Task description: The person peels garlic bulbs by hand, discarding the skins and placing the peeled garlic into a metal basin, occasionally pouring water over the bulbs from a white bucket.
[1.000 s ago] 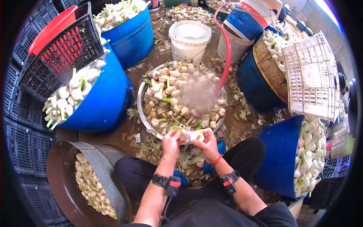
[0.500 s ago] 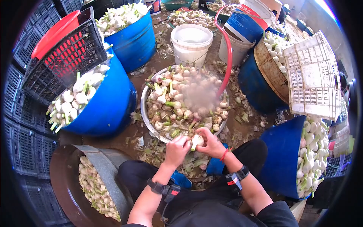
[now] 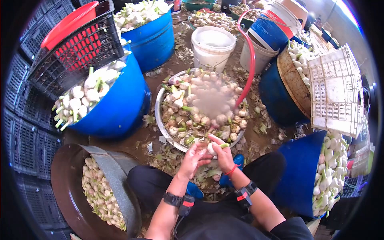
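Observation:
A white garlic bulb (image 3: 212, 149) with a short green stem is in my right hand (image 3: 225, 157), held between the thumb and fingers. Beside it, my left hand (image 3: 193, 161) has its fingers apart and holds nothing; its fingertips come close to the bulb. Just beyond both hands is a round metal basin (image 3: 159, 114), heaped with garlic bulbs (image 3: 196, 110) that carry soil-stained skins and cut stems. A smear on the lens blurs the middle of this heap.
Peeled garlic fills blue tubs at left (image 3: 116, 106) and right (image 3: 294, 170). A metal tub (image 3: 106, 170) of garlic stands at lower left. Beyond the basin are a white bucket (image 3: 214, 52) and a red hose (image 3: 252, 60). Crates (image 3: 336, 90) and loose skins surround the area.
My left hand has come away from the bulb and its fingers have spread. My right hand has turned the bulb, so its stem points right instead of down. The whole view has shifted slightly.

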`<action>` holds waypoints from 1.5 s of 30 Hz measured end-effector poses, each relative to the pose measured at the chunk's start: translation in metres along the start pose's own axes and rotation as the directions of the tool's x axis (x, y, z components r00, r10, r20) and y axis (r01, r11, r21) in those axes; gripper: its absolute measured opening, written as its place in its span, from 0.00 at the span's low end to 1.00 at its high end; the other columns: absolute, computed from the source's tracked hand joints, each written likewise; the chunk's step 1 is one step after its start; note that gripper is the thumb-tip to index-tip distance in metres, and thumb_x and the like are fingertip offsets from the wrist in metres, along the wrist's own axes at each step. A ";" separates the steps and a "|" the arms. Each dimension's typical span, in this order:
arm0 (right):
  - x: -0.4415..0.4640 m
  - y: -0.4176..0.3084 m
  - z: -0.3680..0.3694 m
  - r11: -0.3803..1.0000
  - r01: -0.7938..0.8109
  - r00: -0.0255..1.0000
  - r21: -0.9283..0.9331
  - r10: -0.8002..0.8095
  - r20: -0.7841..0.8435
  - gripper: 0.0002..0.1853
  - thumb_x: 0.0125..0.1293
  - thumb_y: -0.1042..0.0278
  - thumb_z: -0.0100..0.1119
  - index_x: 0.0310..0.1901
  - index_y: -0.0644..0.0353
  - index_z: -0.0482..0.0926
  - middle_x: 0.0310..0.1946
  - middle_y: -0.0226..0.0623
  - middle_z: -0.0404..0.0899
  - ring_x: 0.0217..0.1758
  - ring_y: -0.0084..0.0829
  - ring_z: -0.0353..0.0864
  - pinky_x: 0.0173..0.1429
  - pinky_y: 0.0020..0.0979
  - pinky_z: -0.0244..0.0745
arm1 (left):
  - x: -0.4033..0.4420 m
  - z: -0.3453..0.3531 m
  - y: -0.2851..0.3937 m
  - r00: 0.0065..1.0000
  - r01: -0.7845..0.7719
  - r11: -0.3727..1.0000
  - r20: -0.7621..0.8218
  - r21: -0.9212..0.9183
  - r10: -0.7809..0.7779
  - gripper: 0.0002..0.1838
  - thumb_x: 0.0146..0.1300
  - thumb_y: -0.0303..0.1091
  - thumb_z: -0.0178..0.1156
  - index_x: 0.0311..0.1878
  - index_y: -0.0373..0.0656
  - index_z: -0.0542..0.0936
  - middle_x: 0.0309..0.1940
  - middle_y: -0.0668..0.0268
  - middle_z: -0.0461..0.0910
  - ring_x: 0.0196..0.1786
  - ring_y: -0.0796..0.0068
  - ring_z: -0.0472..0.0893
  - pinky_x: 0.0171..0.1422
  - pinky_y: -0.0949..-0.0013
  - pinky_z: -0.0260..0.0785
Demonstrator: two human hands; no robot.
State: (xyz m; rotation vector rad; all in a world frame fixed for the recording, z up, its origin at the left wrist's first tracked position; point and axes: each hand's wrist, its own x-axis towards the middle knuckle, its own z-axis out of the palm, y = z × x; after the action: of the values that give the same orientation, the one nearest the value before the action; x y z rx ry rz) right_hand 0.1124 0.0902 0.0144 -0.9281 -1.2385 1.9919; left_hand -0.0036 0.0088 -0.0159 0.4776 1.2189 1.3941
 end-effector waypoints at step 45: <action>-0.002 0.027 -0.016 0.858 -0.263 0.965 0.441 0.234 0.120 0.21 0.59 0.55 0.57 0.49 0.58 0.69 0.46 0.35 0.72 0.46 0.27 0.72 0.47 0.31 0.72 | 0.032 -0.022 0.001 0.998 0.046 0.973 0.043 -0.225 -0.037 0.13 0.54 0.22 0.51 0.45 0.34 0.71 0.32 0.67 0.76 0.29 0.80 0.76 0.30 0.80 0.71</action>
State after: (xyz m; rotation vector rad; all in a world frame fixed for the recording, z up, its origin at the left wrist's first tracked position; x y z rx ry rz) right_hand 0.1229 0.0856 -0.0148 -0.8209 -0.6475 2.3890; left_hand -0.0307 0.0295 -0.0346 0.3171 1.0178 1.4605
